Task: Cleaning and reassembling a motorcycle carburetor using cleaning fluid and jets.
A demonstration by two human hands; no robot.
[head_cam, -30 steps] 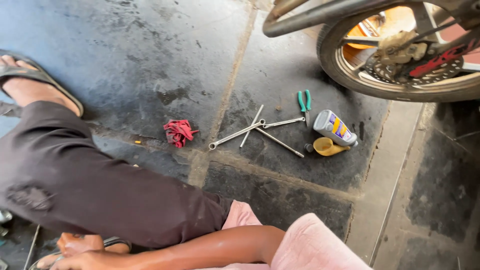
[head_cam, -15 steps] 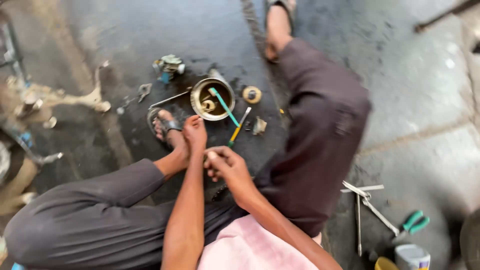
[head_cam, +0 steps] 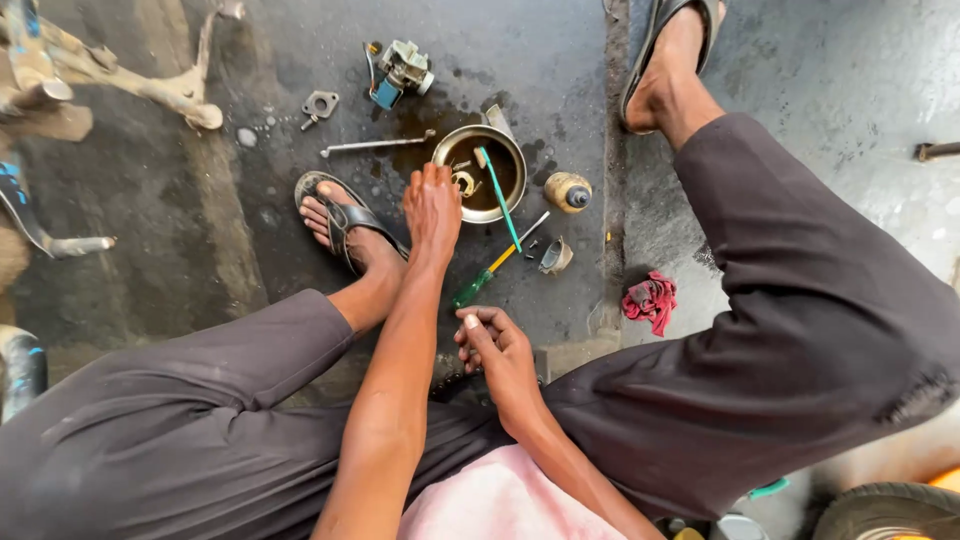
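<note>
I sit on a dark, oily floor with my legs spread. My left hand (head_cam: 432, 210) reaches forward, its fingertips at the near rim of a round metal bowl (head_cam: 516, 160) of dark liquid. A thin green brush (head_cam: 497, 195) leans in the bowl beside small brass parts. Whether the fingers grip anything is hidden. My right hand (head_cam: 495, 345) rests closer to me between my knees, fingers curled shut with nothing visible in them. A screwdriver (head_cam: 490, 270) with a green and yellow handle lies between the two hands.
Around the bowl lie a carburettor body (head_cam: 400, 70), a metal flange (head_cam: 320, 103), a thin rod (head_cam: 375, 146), a small yellowish bottle (head_cam: 568, 192) and a red rag (head_cam: 650, 300). My sandalled left foot (head_cam: 345, 225) is beside the bowl. A tyre (head_cam: 890, 510) shows at the bottom right.
The view swung from the wheel and loose tools to the bowl. My left hand has moved from beside my right hand forward to the bowl's rim; my right hand stays curled.
</note>
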